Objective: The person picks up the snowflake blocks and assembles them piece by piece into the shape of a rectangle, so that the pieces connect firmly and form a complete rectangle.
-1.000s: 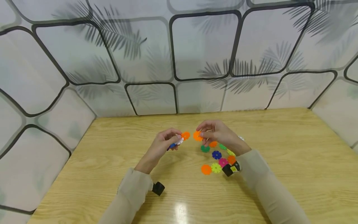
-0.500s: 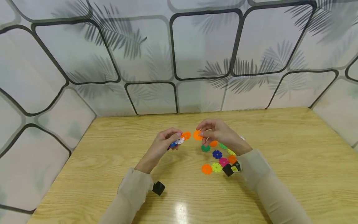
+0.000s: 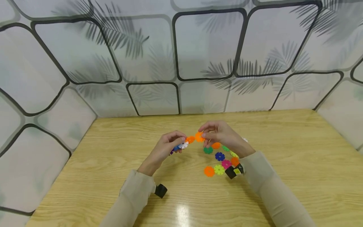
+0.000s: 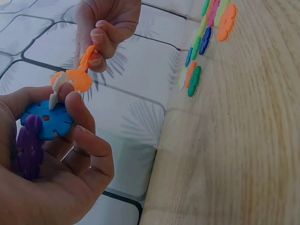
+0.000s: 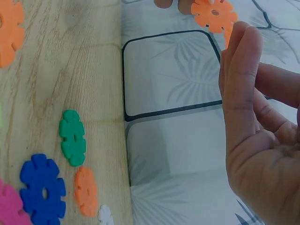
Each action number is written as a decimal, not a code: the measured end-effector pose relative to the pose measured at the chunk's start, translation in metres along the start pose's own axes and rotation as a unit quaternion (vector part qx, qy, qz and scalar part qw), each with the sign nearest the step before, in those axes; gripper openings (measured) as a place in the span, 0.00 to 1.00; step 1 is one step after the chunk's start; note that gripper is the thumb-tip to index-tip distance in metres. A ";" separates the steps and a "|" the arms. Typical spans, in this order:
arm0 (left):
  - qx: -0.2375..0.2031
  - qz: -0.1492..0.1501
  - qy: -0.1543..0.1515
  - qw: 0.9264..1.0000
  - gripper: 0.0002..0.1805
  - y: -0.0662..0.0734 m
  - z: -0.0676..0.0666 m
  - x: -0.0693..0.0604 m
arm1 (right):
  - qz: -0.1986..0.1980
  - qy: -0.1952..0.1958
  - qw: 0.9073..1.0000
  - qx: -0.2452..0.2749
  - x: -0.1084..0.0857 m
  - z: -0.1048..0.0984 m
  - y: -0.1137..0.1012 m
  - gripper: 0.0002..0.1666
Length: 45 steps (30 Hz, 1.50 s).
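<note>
My left hand (image 3: pixel 167 145) holds a chain of notched plastic snowflake discs over the table. In the left wrist view the chain runs from a purple disc (image 4: pixel 30 152) through a blue disc (image 4: pixel 58 123) and a white disc (image 4: pixel 57 88) to an orange disc (image 4: pixel 80 82). Between thumb and fingers, my right hand (image 3: pixel 220 136) pinches a second orange disc (image 4: pixel 87 58). The edges of the two orange discs meet; how deep their slots engage I cannot tell. My right fingers partly hide the second orange disc.
Loose discs lie on the wooden table (image 3: pixel 113 176) below my right hand, among them a green disc (image 3: pixel 208 150), a dark blue disc (image 3: pixel 219 156), a pink disc (image 3: pixel 226 164), a yellow disc (image 3: pixel 219 169) and an orange disc (image 3: pixel 209 171). A patterned backdrop (image 3: pixel 204 97) stands behind.
The gap between the two orange discs has closed. My left hand's chain has shifted slightly right and tilted, while my right hand has barely moved.
</note>
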<state>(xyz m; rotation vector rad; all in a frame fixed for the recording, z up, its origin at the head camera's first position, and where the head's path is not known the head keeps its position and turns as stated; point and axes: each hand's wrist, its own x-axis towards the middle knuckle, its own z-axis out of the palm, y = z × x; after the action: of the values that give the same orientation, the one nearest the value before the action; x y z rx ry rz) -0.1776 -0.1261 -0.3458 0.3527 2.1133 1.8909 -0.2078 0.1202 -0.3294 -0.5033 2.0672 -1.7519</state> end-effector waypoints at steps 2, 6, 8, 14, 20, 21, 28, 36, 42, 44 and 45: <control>0.005 0.004 -0.002 1.000 0.13 0.000 0.000 0.000 | 0.001 0.003 1.000 -0.003 0.000 0.000 -0.001 0.17; 0.008 0.008 -0.006 1.000 0.12 -0.001 0.000 -0.001 | 0.001 0.003 1.000 -0.004 0.001 0.001 -0.002 0.17; 0.009 0.008 -0.007 1.000 0.12 0.000 0.000 -0.001 | -0.001 0.002 1.000 -0.003 0.001 0.002 -0.002 0.17; 0.009 0.009 -0.017 1.000 0.11 0.002 0.003 -0.002 | -0.013 0.004 1.000 0.001 0.001 0.005 0.000 0.18; 0.003 0.007 -0.012 1.000 0.11 0.002 0.004 -0.002 | -0.020 0.017 1.000 0.007 0.001 0.010 0.000 0.15; 0.001 0.007 -0.011 1.000 0.11 0.002 0.004 -0.001 | -0.019 0.021 1.000 0.012 0.001 0.011 0.000 0.14; -0.001 0.018 -0.019 1.000 0.09 -0.002 0.003 0.000 | -0.018 0.041 0.998 0.039 0.001 0.018 0.001 0.09; 0.013 0.044 -0.006 0.999 0.09 -0.001 0.003 -0.003 | -0.035 0.064 0.994 0.075 0.001 0.026 0.004 0.07; 0.020 0.055 0.000 0.998 0.09 -0.001 0.003 -0.003 | -0.031 0.074 0.990 0.119 0.003 0.031 0.004 0.06; 0.021 0.060 -0.001 0.998 0.09 0.000 0.003 -0.002 | -0.032 0.075 0.989 0.127 0.004 0.032 0.003 0.06; 0.022 0.062 0.000 0.998 0.09 0.000 0.003 -0.002 | -0.033 0.076 0.988 0.129 0.005 0.032 0.003 0.06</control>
<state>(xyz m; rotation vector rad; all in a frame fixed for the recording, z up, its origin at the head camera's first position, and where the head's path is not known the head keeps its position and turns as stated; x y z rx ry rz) -0.1747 -0.1242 -0.3459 0.5058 2.1822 1.9123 -0.1956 0.0912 -0.3370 -0.3736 1.8972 -2.1177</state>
